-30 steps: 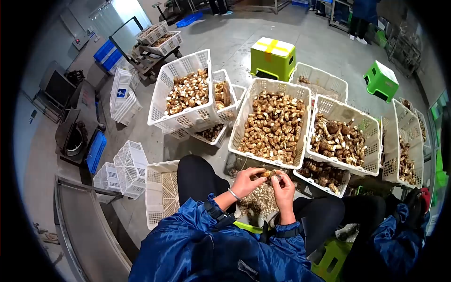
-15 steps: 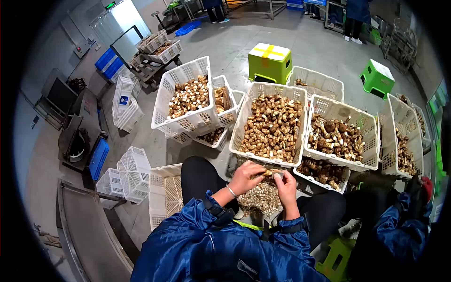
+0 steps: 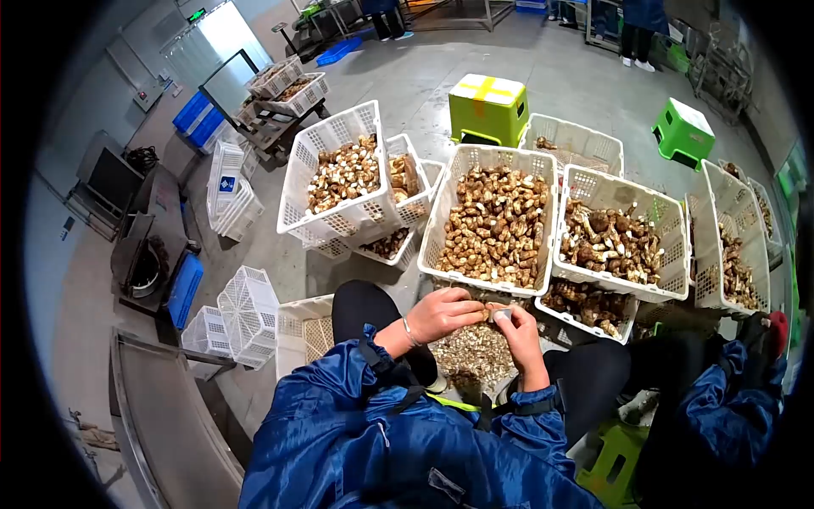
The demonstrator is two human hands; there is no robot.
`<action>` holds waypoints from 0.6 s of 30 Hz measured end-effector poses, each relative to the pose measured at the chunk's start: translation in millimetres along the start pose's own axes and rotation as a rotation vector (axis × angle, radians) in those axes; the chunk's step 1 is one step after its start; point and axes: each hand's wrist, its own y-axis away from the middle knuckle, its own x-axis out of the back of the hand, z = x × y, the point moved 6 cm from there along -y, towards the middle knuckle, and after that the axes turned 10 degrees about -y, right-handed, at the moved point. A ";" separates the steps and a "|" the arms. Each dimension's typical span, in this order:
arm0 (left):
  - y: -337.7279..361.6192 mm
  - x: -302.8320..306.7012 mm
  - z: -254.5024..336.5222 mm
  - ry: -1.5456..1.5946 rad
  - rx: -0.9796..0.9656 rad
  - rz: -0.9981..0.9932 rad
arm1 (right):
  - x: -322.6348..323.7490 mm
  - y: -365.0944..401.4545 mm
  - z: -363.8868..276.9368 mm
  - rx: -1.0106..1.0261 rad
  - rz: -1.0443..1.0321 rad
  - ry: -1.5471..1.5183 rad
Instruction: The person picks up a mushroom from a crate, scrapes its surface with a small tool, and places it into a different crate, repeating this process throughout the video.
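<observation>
**Both hands closed on one mushroom just below the big middle crate**

The left hand [image 3: 443,312] and the right hand [image 3: 519,327] meet over the person's lap, just below the near rim of the big middle crate [image 3: 441,222], which is heaped with brown and white mushrooms. Between them sits a single mushroom [image 3: 493,315], small and partly hidden. The left hand's fingers are curled down over one end of it, and the right hand's thumb and fingers are pinched together on the pale end. Whether the right hand also holds a tool is too small to tell. A thin bracelet [image 3: 408,331] circles the left wrist.

Directly under the hands, nearer the person than the middle crate, lies a pile of trimmings [image 3: 473,358] between the two black-clad knees.

To the left of the middle crate a tilted crate [image 3: 339,227] of mushrooms leans on others stacked beneath it. To its right stands another filled crate [image 3: 678,246], with a lower one tucked below. Behind the middle crate is a green stool [image 3: 487,106] with yellow tape crossed on top. Down and left of the middle crate, beside the person's left knee, is a bare white crate [image 3: 292,327]. Far to the lower right of it, another person's blue sleeve [image 3: 729,399] shows
</observation>
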 end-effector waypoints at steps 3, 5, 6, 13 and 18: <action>0.1 2.8 -0.4 -0.052 -0.160 -0.046 | -3.9 2.5 -1.6 -0.006 -0.074 0.062; -0.1 3.0 0.8 -0.062 -0.241 -0.043 | 0.9 1.8 6.4 -0.042 -0.089 0.063; -1.1 4.5 1.0 -0.067 -0.279 -0.041 | 1.9 -0.2 11.1 -0.073 -0.078 0.049; -4.5 11.4 1.1 -0.071 -0.386 -0.050 | -4.2 2.6 4.5 -0.154 -0.108 -0.177; -3.9 5.3 -4.9 0.094 -0.130 -0.005 | 3.1 -1.4 21.1 -0.220 -0.062 -0.307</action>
